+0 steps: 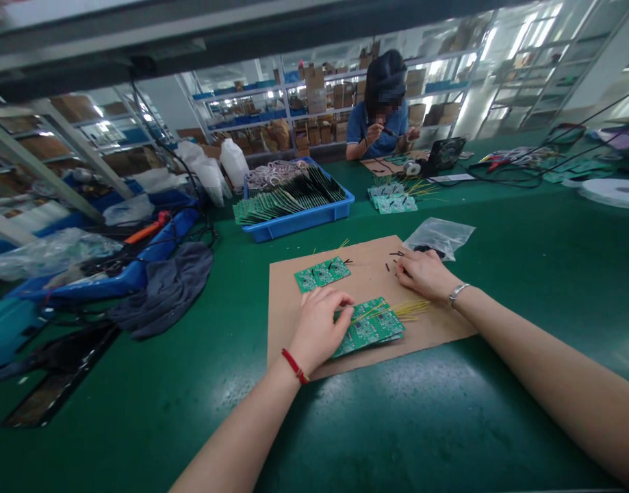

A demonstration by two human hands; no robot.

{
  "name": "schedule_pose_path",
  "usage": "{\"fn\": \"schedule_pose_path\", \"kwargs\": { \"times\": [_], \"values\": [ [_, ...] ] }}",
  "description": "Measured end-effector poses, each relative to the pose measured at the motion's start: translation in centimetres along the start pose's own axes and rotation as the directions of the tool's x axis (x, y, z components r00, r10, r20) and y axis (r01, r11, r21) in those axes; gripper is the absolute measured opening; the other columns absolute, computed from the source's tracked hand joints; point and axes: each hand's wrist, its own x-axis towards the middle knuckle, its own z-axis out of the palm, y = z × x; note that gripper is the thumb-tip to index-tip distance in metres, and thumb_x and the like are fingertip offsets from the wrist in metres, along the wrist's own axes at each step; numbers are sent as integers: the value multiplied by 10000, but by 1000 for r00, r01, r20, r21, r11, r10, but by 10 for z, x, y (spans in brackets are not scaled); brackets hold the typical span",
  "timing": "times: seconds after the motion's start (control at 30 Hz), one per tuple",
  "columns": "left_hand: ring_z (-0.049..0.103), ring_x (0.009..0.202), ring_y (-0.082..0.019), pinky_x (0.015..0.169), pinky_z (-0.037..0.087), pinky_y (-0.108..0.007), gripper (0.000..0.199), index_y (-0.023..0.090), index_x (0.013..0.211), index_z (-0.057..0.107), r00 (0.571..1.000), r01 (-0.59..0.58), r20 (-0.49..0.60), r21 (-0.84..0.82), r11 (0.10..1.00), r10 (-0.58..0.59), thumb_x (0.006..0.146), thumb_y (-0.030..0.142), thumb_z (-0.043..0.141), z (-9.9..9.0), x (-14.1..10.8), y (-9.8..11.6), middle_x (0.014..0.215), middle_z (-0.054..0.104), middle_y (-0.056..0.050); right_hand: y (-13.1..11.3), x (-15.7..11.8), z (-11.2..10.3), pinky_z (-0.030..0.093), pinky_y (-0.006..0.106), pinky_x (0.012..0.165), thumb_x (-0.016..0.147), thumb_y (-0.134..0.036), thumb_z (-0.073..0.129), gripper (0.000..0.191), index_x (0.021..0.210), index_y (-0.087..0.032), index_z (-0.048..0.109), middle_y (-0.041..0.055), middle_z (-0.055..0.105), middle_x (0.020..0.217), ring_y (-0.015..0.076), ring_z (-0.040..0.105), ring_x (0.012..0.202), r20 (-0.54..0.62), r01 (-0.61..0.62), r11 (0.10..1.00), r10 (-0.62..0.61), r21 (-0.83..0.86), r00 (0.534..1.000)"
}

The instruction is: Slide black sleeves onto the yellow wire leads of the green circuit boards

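Brown kraft sheet (293, 322) on the green surface (447, 424); everything below is placed from it. Hands well apart, both on the sheet, neither visibly clamped. Left hand (319, 329), red cord (293, 366) at the wrist: fingers curled down onto a stack of green circuit boards (376, 329) near the sheet's front edge; cannot tell whether it pinches them. Yellow leads (411, 309) fan out from the stack toward the sheet's right side. A separate green circuit board (322, 274) lies on the sheet, just beyond the left hand. Right hand (427, 274), silver bangle (458, 294) at the wrist: half open, resting palm-down, fingertips among small black pieces (391, 263). Clear plastic bag (440, 236) just past the sheet's far edge. Further beyond, a blue crate (293, 229) of boards, and a co-worker (378, 130) in a blue shirt across the surface.
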Motion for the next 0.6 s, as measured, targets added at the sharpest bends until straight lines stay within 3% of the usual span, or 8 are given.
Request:
{"fn": "schedule_pose_path", "kwargs": {
  "times": [0.1, 0.27, 0.47, 0.6],
  "values": [
    [571, 902, -219, 813, 410, -402, 149, 223, 828, 642, 997, -18, 75, 94, 995, 11, 875, 285, 516, 5, 19, 9, 882, 662, -9, -1, -3, -2, 302, 361, 728, 874, -234, 400, 209, 804, -152, 580, 128, 640, 887, 254, 572, 852, -109, 10, 1000, -8, 21, 994],
    [612, 799, -208, 743, 449, -343, 162, 192, 757, 673, 959, -33, 280, 263, 964, -44, 818, 256, 537, 11, 44, 30, 793, 684, -41, -2, -6, -8, 365, 330, 679, 856, -199, 424, 112, 840, -157, 527, 97, 620, 799, 220, 567, 740, -223, -22, 952, 93, 304, 970],
    [648, 757, -239, 723, 476, -351, 199, 155, 699, 687, 937, -22, 331, 370, 929, -109, 792, 207, 519, 11, 55, 45, 731, 696, -96, -24, -15, -19, 433, 305, 656, 863, -250, 497, 119, 924, -169, 560, 61, 613, 812, 185, 567, 716, -258, 21, 722, 220, 691, 941],
    [657, 803, -293, 754, 477, -407, 223, 109, 705, 685, 940, -54, 329, 413, 909, -94, 794, 199, 501, 15, 54, 52, 779, 703, -159, -43, -22, -27, 443, 311, 699, 889, -271, 491, 227, 1074, -172, 578, 57, 612, 867, 179, 566, 778, -269, 56, 600, 270, 798, 925]
  ]
}}
